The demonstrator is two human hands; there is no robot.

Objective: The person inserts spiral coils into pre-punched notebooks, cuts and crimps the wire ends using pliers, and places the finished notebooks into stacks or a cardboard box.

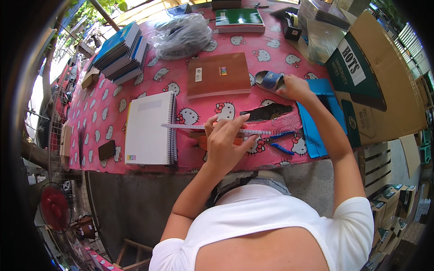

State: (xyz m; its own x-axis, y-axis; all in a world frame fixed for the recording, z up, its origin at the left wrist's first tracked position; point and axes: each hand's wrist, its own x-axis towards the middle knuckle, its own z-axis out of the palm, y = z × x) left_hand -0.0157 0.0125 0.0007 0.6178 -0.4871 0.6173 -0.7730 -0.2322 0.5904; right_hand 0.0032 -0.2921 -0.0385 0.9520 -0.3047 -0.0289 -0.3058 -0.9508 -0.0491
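Note:
My left hand [226, 140] is closed over a thin, notebook-like stack [187, 127], which stands on edge with its narrow, marked white edge facing up. Something orange [201, 141] shows beneath it, partly hidden by the hand. Farther right, my right hand [296, 88] grips the near end of a blue-grey slipper [270, 81] on the table. Pliers with blue handles [282, 148] lie just right of my left hand. To its left rests a white spiral notebook [149, 128] with a dark coil. A brown-covered notebook [219, 75] lies beyond the left hand.
The pink patterned tablecloth [106, 108] has a dark torn patch [266, 113]. Blue sheets [316, 131] and a large cardboard box [379, 86] stand right. Stacked blue notebooks [122, 52], a plastic bag [181, 36] and green notebooks [239, 20] are farther back. A phone-like object [107, 149] lies left.

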